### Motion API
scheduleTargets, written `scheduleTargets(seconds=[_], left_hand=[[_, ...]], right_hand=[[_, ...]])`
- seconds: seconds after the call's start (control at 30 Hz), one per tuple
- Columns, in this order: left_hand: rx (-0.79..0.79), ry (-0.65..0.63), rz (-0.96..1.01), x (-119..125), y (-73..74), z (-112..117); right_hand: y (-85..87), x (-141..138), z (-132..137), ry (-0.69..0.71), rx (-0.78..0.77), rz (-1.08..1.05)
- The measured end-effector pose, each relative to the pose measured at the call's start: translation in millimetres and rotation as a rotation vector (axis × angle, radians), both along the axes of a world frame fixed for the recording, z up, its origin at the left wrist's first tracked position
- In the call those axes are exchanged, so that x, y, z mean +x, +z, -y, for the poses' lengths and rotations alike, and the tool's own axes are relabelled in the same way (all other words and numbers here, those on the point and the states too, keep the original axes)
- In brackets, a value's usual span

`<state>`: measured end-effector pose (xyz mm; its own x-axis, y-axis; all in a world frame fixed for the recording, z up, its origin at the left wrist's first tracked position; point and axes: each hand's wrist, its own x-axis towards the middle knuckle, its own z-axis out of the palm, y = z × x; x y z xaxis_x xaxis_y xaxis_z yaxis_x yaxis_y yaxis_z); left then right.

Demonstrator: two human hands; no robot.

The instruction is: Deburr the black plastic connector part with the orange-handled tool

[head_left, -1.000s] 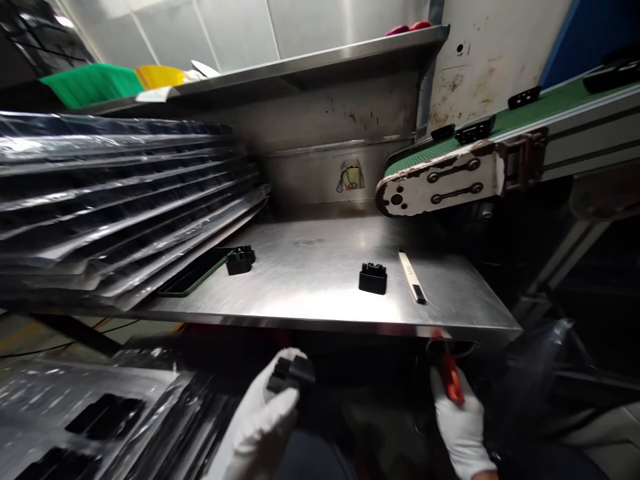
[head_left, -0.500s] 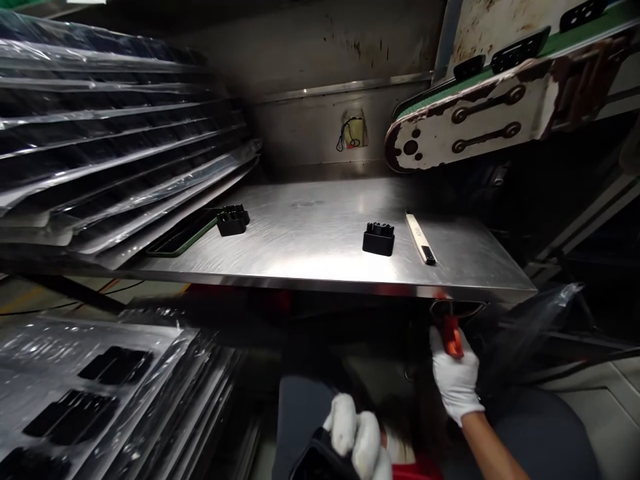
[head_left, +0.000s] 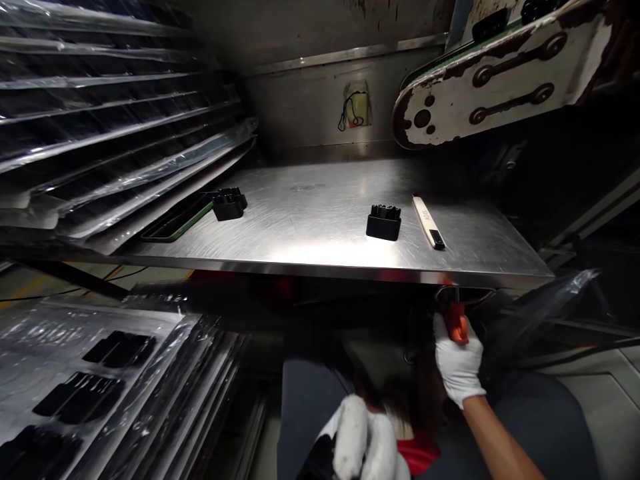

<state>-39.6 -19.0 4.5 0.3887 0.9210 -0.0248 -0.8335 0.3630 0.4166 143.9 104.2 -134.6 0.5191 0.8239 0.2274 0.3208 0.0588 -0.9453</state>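
Left hand (head_left: 367, 440): curled round a black part (head_left: 319, 461)
Right hand (head_left: 459, 360): wrapped round an orange handle (head_left: 457, 324), below the worktop's (head_left: 310, 230) front edge

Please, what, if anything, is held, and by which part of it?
The right grip holds an orange-handled tool by its handle. The left grip holds a black piece; where exactly cannot be told.

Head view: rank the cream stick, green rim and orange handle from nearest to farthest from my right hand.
1. Orange handle: in the right hand.
2. Cream stick: table, right side.
3. Green rim: table, left side.
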Motion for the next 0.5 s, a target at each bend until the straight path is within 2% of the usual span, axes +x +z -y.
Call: scheduleTargets(seconds=[0.37,0.5], left_hand=[[0.023,-0.028,-0.076,-2.4,1.4,-5.0],[0.027,0.011,-0.148,-5.3,9.6,-7.4]], right_hand=[[1.1,-1.1,0.0,0.013,-0.031,-0.017],[4.1,-0.1,0.7,0.042,-0.122,-0.026]])
